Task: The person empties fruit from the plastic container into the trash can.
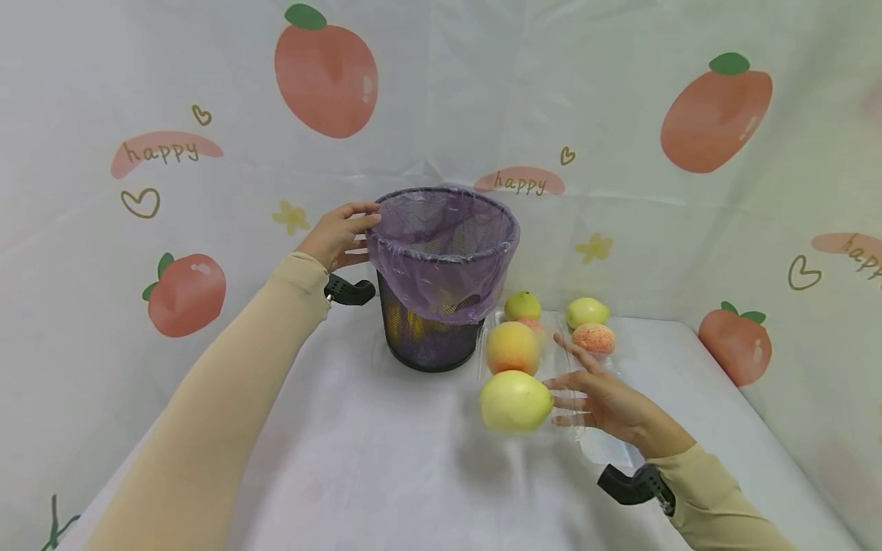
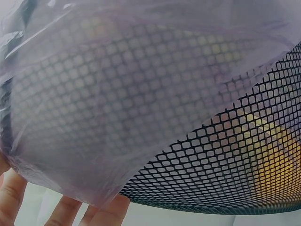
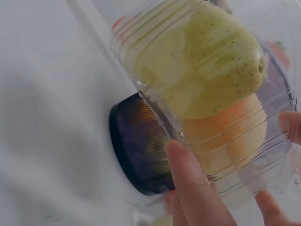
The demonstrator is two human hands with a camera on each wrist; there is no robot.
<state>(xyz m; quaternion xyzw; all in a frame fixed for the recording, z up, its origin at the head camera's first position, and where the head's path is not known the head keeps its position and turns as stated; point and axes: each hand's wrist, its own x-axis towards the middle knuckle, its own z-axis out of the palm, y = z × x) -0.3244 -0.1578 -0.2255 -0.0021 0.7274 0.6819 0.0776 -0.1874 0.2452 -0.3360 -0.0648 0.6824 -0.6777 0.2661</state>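
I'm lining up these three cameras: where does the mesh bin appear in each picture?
Head: mesh bin, center.
Left wrist: fills most of the picture.
Right wrist: around and just below center, partly behind the clear container.
Shared landmark: yellow patch showing through the mesh.

On the printed cloth (image 1: 475, 69) behind the mesh bin (image 1: 406, 337), brown handwritten-style lettering is spelling one word, "happy", all in lower case. It is running across a pink left patch (image 1: 168, 149) well to the left of the bin, and across a middle patch (image 1: 520, 181) just right of the bin's rim. Far to the bin's right, a third patch (image 1: 850, 245) is showing "hap" (the picture's edge is cutting into the end of its lettering).
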